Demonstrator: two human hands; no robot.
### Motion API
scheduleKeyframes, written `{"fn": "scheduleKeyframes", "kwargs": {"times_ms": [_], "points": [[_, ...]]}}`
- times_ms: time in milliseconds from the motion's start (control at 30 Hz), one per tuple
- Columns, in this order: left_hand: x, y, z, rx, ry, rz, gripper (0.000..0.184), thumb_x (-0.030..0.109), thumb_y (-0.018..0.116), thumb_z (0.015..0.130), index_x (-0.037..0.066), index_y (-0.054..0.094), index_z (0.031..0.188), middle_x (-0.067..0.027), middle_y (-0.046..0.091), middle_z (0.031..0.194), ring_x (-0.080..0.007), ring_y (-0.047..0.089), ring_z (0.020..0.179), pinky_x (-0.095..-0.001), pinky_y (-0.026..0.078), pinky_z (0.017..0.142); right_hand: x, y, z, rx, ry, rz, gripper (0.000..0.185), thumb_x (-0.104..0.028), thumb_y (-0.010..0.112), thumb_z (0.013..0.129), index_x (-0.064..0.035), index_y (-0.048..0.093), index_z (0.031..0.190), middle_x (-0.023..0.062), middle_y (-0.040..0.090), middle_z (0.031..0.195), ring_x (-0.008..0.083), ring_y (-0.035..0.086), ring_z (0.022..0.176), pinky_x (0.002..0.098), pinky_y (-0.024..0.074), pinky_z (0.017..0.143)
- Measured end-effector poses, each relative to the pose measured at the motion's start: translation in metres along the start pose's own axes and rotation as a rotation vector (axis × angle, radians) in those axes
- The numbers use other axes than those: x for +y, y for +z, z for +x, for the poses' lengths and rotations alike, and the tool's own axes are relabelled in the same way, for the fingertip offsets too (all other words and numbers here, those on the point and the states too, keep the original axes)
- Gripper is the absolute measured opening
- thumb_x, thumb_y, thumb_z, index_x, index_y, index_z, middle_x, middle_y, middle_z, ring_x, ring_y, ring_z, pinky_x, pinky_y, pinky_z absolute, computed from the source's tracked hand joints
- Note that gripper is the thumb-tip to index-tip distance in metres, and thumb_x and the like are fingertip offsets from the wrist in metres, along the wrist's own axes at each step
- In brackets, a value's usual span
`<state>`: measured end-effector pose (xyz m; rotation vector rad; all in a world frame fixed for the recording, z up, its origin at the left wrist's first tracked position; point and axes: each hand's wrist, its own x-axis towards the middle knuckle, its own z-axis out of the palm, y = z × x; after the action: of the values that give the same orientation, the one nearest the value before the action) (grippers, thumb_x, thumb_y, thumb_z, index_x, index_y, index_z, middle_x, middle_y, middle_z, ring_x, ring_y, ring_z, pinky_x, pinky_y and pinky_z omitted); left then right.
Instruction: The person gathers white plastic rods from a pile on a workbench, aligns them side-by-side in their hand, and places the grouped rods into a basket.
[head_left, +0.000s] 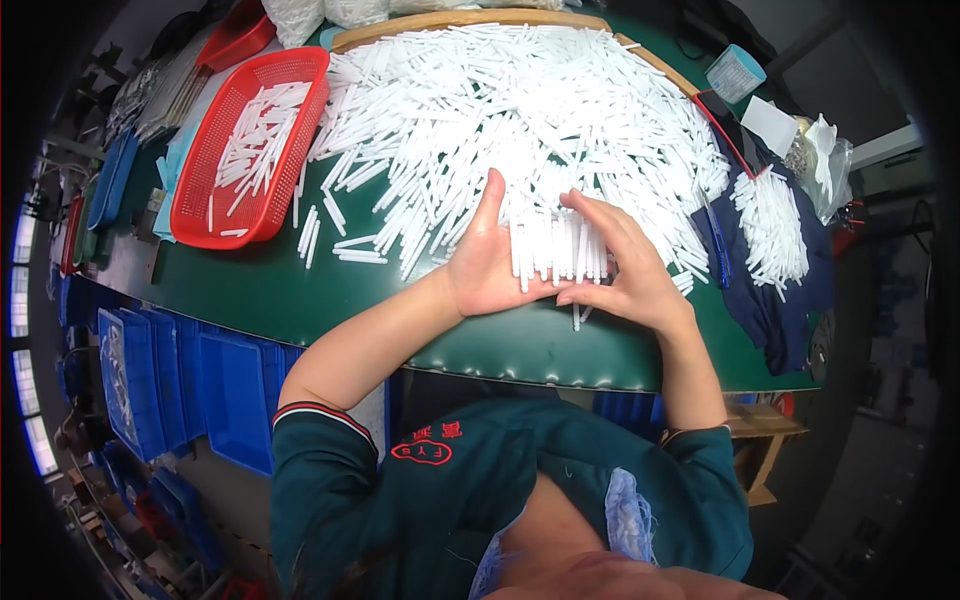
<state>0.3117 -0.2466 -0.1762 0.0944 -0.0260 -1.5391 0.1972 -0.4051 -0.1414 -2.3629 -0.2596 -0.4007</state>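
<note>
A row of white sticks (560, 248) lies side by side across my left hand (485, 268), whose palm faces up with the thumb stretched out. My right hand (632, 268) curves around the row's right end, thumb below and fingers above. One or two sticks poke out under the row near the table edge. Beyond both hands spreads a large heap of loose white sticks (500, 100) on the green table (270, 290).
A red basket (190, 200) holding white sticks stands at the left. More sticks (770, 225) lie on dark blue cloth (790, 325) at the right, beside a blue pen (718, 245). A wooden strip (470, 17) borders the heap. Blue bins (235, 385) stand below.
</note>
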Motion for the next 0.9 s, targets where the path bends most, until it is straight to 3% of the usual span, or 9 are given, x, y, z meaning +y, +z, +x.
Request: {"fn": "scheduleKeyframes", "kwargs": {"times_ms": [67, 200, 500, 600, 667, 900], "points": [[0.0, -0.002, 0.0, -0.062, -0.022, -0.095, 0.1, 0.081, 0.023, 0.076, 0.006, 0.026, 0.141, -0.0156, 0.034, 0.141, -0.0321, 0.036, 0.129, -0.0496, 0.029, 0.105, 0.007, 0.003, -0.003, -0.035, 0.013, 0.0, 0.085, -0.036, 0.079, 0.06, -0.0007, 0.043, 0.129, 0.0163, 0.048, 0.128, 0.0337, 0.048, 0.115, 0.0393, 0.039, 0.095], [0.0, 0.0, 0.0, -0.025, 0.01, 0.014, 0.099, 0.081, 0.023, 0.076, 0.006, 0.026, 0.141, -0.0145, 0.034, 0.141, -0.0314, 0.036, 0.129, -0.0491, 0.03, 0.104, -0.002, 0.0, 0.002, 0.026, -0.064, -0.072, 0.085, -0.037, 0.079, 0.06, -0.0007, 0.044, 0.129, 0.0155, 0.05, 0.126, 0.0333, 0.048, 0.114, 0.039, 0.0392, 0.095], [-0.004, 0.005, 0.001, 0.022, 0.031, 0.053, 0.093, 0.079, 0.022, 0.078, 0.01, 0.026, 0.141, -0.0117, 0.035, 0.14, -0.0296, 0.036, 0.128, -0.0493, 0.032, 0.103, -0.009, 0.002, 0.004, 0.01, -0.109, -0.243, 0.068, -0.033, 0.076, 0.064, -0.0053, 0.052, 0.122, 0.0119, 0.052, 0.124, 0.0303, 0.047, 0.117, 0.0459, 0.0335, 0.1], [-0.006, 0.005, 0.001, 0.036, 0.047, 0.074, 0.092, 0.078, 0.022, 0.079, 0.01, 0.026, 0.141, -0.0115, 0.036, 0.14, -0.0292, 0.037, 0.127, -0.0497, 0.032, 0.102, -0.009, 0.001, 0.004, -0.011, -0.109, -0.255, 0.057, -0.032, 0.075, 0.066, -0.0092, 0.057, 0.116, 0.0106, 0.052, 0.124, 0.0296, 0.045, 0.119, 0.0482, 0.0313, 0.101], [-0.006, 0.005, 0.002, 0.038, 0.055, 0.091, 0.091, 0.077, 0.022, 0.08, 0.01, 0.026, 0.141, -0.0116, 0.036, 0.139, -0.0292, 0.038, 0.126, -0.0499, 0.032, 0.102, -0.008, 0.003, 0.003, 0.026, -0.107, -0.229, 0.042, -0.028, 0.075, 0.066, -0.0107, 0.062, 0.102, 0.0102, 0.052, 0.123, 0.0295, 0.046, 0.118, 0.0481, 0.0325, 0.101], [-0.004, -0.007, 0.006, 0.007, 0.104, -0.071, 0.087, 0.074, 0.023, 0.082, 0.008, 0.028, 0.139, -0.0122, 0.039, 0.136, -0.0302, 0.042, 0.121, -0.0486, 0.033, 0.102, -0.003, 0.012, 0.003, 0.078, -0.165, -0.232, 0.022, -0.019, 0.075, 0.065, -0.009, 0.06, 0.077, 0.0107, 0.056, 0.117, 0.0296, 0.05, 0.116, 0.049, 0.0345, 0.099]]}}
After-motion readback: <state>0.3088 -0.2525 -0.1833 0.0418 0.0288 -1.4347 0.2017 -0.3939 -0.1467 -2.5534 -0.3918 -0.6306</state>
